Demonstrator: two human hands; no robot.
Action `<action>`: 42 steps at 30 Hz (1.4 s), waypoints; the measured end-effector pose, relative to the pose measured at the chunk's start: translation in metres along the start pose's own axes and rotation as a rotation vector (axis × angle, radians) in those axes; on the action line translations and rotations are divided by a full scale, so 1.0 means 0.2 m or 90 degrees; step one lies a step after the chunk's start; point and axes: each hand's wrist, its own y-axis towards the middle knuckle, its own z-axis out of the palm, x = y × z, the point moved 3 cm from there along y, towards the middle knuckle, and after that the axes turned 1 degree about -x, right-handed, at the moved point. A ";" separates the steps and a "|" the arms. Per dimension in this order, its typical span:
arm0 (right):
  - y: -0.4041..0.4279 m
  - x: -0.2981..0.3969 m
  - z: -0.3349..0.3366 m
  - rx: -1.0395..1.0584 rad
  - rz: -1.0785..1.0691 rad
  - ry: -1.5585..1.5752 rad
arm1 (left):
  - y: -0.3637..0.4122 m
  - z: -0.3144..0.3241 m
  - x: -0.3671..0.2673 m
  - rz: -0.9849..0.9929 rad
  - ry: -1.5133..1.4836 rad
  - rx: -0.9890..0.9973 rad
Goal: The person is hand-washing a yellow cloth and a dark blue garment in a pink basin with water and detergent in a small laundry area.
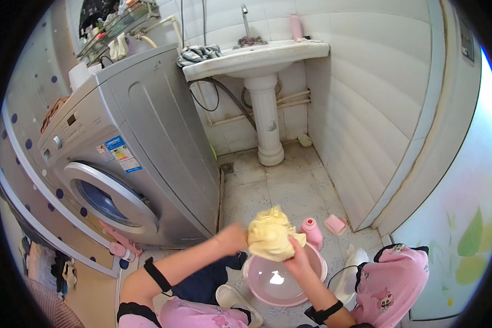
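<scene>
A bunched pale yellow cloth [270, 235] is held up above a pink plastic basin [285, 303]. My right hand [297, 256] grips its lower right side, with the thumb up against the folds. At the cloth's left edge, my left hand [233, 238] is closed on it; motion blur softens the fingers. The basin stands on the floor between my knees, and light glints off the liquid inside. Behind its far rim is an uncapped pink bottle [311, 233]. Right of that bottle lies a pink soap dish [335, 224].
A silver front-loading washing machine [160, 135] stands at left, its round door [110, 197] ajar. Ahead is a white pedestal sink [266, 119]. Dark blue fabric [203, 279] lies on the floor left of the basin. A tiled wall [373, 94] borders the right side.
</scene>
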 end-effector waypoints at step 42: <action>0.12 -0.18 -0.23 -0.006 0.046 -0.095 | -1.20 1.29 -0.60 -0.602 -0.527 -0.365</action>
